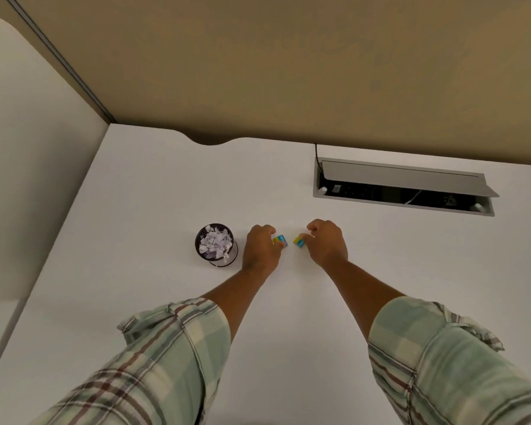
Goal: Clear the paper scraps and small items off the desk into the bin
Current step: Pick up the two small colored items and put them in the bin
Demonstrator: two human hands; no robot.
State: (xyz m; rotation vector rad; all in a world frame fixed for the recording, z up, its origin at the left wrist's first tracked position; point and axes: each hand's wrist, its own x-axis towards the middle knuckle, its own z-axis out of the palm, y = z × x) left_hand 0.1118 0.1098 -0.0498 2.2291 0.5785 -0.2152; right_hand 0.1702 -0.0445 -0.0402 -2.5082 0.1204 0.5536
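Left hand [262, 246]: out over the white bench, just right of the bin, fingers curled, its grip pinching the left blue-and-yellow piece [280, 240] at the fingertips
Right hand [327, 242]: level with the other hand, near it but apart, fingers curled, its grip pinching the right blue-and-yellow piece [299, 241]
The two pieces: small and flat, side by side between the hands with a narrow strip of bare bench showing between them; low by the surface, though I cannot tell whether they rest on it
Bin [216, 245]: small, round, dark mesh, upright on the bench, just beside the left hand
Paper scraps [213, 240]: white bits heaped in the bin up to its rim
Bench [135, 210]: white, with a curved notch in its far edge
Cable hatch [402, 179]: sunk in the bench at the far right, grey lid tilted open, a wire inside
Sleeves [172, 348]: pale green plaid, rolled up the forearms
Partition [288, 72]: tan panel behind the bench
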